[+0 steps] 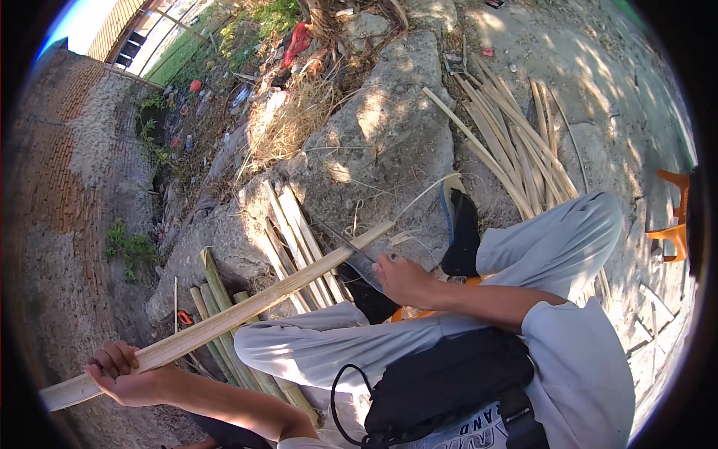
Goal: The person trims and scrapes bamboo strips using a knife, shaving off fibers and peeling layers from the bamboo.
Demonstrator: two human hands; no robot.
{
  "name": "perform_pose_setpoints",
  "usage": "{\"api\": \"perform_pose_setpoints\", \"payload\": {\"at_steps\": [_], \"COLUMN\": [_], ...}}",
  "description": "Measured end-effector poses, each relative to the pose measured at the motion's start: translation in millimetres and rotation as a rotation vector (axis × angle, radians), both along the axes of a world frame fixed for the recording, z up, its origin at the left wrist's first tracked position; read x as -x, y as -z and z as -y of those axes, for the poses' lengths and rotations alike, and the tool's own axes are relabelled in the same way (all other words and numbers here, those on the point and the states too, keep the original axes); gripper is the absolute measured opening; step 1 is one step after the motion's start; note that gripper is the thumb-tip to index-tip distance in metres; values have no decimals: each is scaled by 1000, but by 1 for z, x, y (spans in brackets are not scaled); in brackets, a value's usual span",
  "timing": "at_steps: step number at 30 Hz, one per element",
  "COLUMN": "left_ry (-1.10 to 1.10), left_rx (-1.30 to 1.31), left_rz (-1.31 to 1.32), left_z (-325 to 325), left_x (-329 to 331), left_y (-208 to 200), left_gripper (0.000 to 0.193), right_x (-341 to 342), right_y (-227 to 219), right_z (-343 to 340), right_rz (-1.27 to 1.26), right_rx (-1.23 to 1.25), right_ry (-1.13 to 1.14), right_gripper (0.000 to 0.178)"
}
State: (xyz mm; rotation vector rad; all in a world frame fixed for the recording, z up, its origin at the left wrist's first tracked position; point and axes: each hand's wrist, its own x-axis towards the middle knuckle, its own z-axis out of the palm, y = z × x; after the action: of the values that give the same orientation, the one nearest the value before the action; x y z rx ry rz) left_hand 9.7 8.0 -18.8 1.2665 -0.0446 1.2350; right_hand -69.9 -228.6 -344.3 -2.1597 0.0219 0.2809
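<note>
A long, pale split-bamboo strip (247, 307) slants from the lower left up to the middle, across my lap. Near its lower end, my left hand (129, 374) has its fingers wrapped round it. My right hand (407, 281) is closed on the handle of a knife (345, 241), mostly hidden in the fist. The thin dark blade crosses the strip close to its far end. From that end a thin sliver (426, 196) curves up to the right, toward my foot in a dark sandal (462, 224).
Pale split strips (299, 232) lean beyond my left leg, beside green bamboo poles (217, 299). More strips (516, 142) lie in a pile at the upper right. A large rock (381, 112) is ahead, a brick wall (67, 165) at left, an orange plastic piece (674, 217) at right.
</note>
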Motion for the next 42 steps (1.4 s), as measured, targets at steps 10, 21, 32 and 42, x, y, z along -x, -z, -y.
{"api": "perform_pose_setpoints", "payload": {"at_steps": [10, 21, 32, 42], "left_ry": [-28, -23, 160, 217], "left_rx": [29, -27, -128, -145], "left_rz": [69, 22, 0, 40], "left_z": [32, 16, -33, -39], "left_x": [2, -19, 16, 29], "left_y": [-14, -6, -4, -11], "left_gripper": [34, 34, 26, 27], "right_x": [13, 10, 1, 13], "right_y": [77, -55, 58, -49], "right_z": [48, 26, 26, -15], "right_rz": [-151, -225, 59, 222], "right_rx": [251, -232, 8, -222], "right_ry": [-102, -22, -50, -138], "right_gripper": [29, 32, 28, 25]}}
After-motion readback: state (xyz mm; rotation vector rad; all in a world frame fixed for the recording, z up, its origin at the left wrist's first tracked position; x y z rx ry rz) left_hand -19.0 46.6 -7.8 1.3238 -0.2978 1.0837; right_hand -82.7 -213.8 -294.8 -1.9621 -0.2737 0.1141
